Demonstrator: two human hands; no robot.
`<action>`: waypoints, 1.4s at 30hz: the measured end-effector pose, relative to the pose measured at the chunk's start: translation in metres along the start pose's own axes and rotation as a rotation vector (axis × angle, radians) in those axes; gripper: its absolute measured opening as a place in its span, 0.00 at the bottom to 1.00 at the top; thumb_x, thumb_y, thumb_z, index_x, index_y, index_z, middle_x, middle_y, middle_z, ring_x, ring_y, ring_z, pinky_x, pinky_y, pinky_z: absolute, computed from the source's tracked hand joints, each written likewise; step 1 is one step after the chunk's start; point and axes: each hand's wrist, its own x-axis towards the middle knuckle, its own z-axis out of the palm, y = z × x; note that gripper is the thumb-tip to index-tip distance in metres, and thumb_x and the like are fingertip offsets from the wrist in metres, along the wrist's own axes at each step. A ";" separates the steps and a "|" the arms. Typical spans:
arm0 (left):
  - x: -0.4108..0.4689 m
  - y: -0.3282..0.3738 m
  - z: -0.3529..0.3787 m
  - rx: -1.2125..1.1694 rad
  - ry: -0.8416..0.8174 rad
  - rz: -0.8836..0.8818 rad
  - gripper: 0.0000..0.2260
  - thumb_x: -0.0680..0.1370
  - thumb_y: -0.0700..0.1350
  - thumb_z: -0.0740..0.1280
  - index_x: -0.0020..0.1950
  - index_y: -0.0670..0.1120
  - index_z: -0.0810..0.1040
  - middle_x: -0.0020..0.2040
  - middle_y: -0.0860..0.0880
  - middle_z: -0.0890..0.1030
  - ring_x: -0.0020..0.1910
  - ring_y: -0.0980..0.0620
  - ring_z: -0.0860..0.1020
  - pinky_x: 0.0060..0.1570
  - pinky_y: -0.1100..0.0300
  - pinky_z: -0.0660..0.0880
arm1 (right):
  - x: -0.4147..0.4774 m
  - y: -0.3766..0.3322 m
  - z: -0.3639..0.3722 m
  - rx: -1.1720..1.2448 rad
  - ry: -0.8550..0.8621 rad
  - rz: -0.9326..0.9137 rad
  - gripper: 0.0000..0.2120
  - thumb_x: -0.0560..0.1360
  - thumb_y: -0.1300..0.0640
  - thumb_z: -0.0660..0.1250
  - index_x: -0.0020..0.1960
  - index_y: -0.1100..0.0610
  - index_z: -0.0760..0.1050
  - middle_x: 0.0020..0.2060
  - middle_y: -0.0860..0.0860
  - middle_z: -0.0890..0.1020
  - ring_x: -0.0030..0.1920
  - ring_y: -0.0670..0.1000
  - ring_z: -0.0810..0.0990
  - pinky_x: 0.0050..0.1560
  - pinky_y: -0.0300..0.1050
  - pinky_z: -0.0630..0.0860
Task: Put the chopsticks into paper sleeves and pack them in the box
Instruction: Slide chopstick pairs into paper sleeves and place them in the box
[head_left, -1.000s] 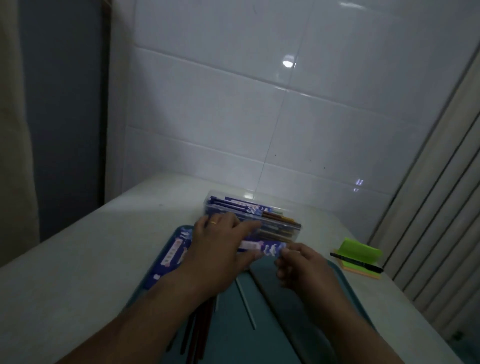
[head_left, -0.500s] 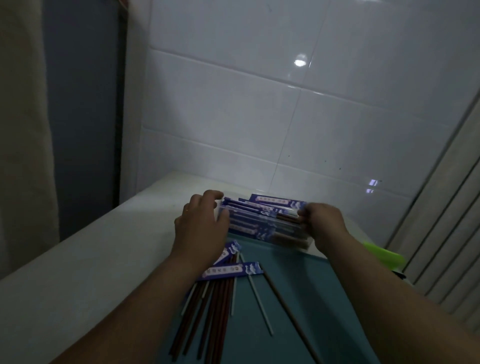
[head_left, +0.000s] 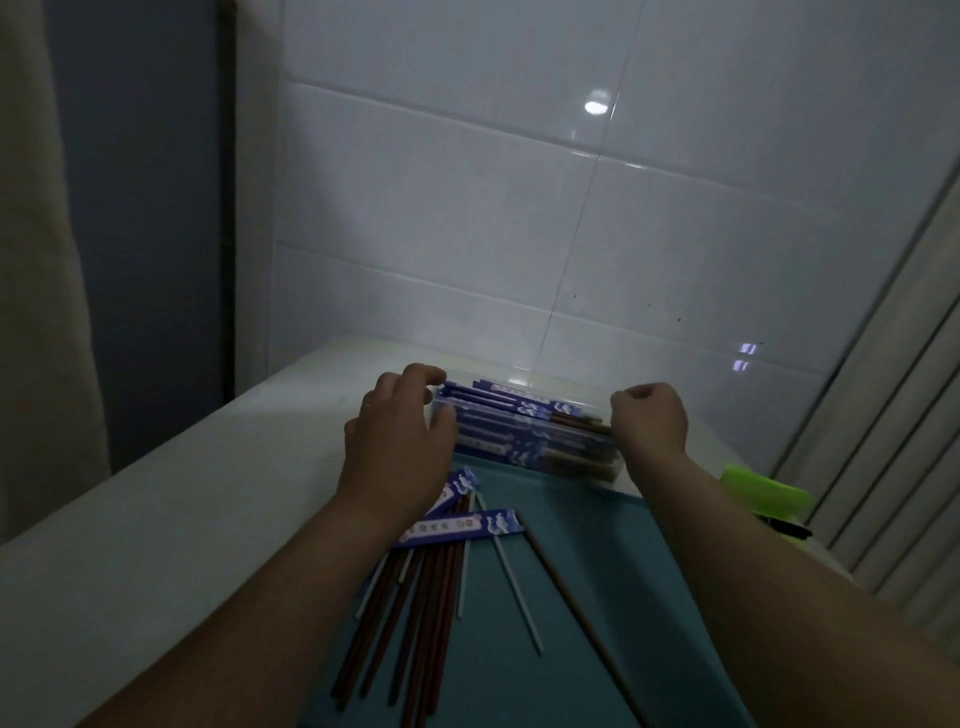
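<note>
White tiled wall (head_left: 519, 234) up top, pale tabletop (head_left: 182, 519) below, dim light. Clear plastic box (head_left: 524, 431) of blue-sleeved chopsticks sits mid-frame at the far edge of a teal tray (head_left: 613, 545). Left hand (head_left: 400, 441) curls round the box's left end, right hand (head_left: 649, 421) grips its right end. Loose dark red-brown chopsticks (head_left: 415, 613) and blue paper sleeves (head_left: 457, 526) lie lower centre on the tray. Green notepad (head_left: 763, 491) at right edge.

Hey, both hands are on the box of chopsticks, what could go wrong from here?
The sleeved chopsticks look piled to the rim of the box; with the left hand and right hand gripping its ends, a tilt could spill the top ones. The left forearm hangs over the loose chopsticks, so drawing back might scatter them.
</note>
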 end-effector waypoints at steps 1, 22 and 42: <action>0.000 0.001 0.000 -0.006 -0.006 0.006 0.10 0.83 0.48 0.63 0.65 0.54 0.74 0.60 0.52 0.76 0.61 0.49 0.75 0.62 0.42 0.74 | -0.010 0.004 -0.003 0.020 0.000 -0.043 0.05 0.78 0.59 0.66 0.51 0.60 0.78 0.45 0.55 0.80 0.48 0.57 0.77 0.46 0.44 0.68; -0.025 0.005 0.013 0.710 -0.596 0.285 0.14 0.75 0.60 0.68 0.41 0.52 0.72 0.45 0.52 0.79 0.47 0.48 0.78 0.52 0.53 0.75 | -0.141 0.032 -0.061 -0.604 -0.598 -0.393 0.14 0.75 0.38 0.70 0.51 0.46 0.73 0.47 0.45 0.80 0.50 0.50 0.79 0.50 0.48 0.76; -0.012 0.001 0.011 0.300 -0.343 0.015 0.04 0.83 0.48 0.60 0.49 0.50 0.72 0.44 0.48 0.79 0.43 0.47 0.78 0.45 0.52 0.77 | -0.142 -0.025 0.006 -0.732 -0.817 -0.353 0.17 0.81 0.48 0.64 0.36 0.53 0.67 0.35 0.50 0.72 0.39 0.53 0.75 0.45 0.45 0.71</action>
